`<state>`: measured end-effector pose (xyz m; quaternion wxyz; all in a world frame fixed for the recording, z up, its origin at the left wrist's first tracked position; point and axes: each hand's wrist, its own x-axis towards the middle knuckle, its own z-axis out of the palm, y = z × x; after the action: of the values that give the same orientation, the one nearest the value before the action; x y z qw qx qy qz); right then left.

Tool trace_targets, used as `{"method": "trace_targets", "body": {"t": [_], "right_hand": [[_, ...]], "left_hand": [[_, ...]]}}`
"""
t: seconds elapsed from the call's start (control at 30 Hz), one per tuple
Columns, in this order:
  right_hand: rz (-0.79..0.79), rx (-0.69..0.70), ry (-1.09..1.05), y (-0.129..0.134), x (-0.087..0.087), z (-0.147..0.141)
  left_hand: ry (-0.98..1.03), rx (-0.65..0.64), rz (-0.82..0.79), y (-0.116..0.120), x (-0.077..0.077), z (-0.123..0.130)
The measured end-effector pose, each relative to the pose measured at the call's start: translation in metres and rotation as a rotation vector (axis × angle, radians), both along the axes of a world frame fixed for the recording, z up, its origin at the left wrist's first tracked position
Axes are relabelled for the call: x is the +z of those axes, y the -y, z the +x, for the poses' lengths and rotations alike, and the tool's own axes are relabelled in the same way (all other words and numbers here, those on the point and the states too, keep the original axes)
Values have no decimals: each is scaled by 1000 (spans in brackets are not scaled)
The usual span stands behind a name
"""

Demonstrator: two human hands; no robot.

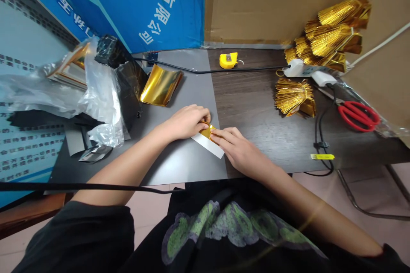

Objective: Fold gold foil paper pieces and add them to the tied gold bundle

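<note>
A small sheet of gold foil paper [207,131] with a white strip along its near side lies on the grey part of the table, under both hands. My left hand [189,121] has its fingers curled and closed on the sheet's far left part. My right hand [238,147] rests on the sheet's right end, its fingers stretched out and pressed against the foil. The fingers cover much of the sheet, so its folds are partly hidden. A short stack of gold foil sheets [161,85] lies just beyond my left hand.
Plastic wrapping [104,94] and a black bag [130,81] crowd the left. A yellow tape measure [228,60] sits at the back by a black cable [195,71]. Several tied gold foil fans [333,42], another fan [295,97], a power strip [309,70] and red-handled scissors [358,116] are on the right.
</note>
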<state>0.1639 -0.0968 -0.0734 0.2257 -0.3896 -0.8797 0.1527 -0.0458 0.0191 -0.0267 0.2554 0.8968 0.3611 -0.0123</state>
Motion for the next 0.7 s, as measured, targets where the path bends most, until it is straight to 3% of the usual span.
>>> {"method": "trace_targets", "body": {"t": [0.23, 0.47, 0.7], "right_hand": [[-54, 27, 7, -4, -2, 3], [-116, 13, -18, -6, -4, 4], [-135, 19, -38, -6, -2, 4]], "left_hand": [[133, 25, 97, 16, -9, -16], [370, 67, 318, 34, -28, -28], [483, -86, 363, 24, -33, -38]]}}
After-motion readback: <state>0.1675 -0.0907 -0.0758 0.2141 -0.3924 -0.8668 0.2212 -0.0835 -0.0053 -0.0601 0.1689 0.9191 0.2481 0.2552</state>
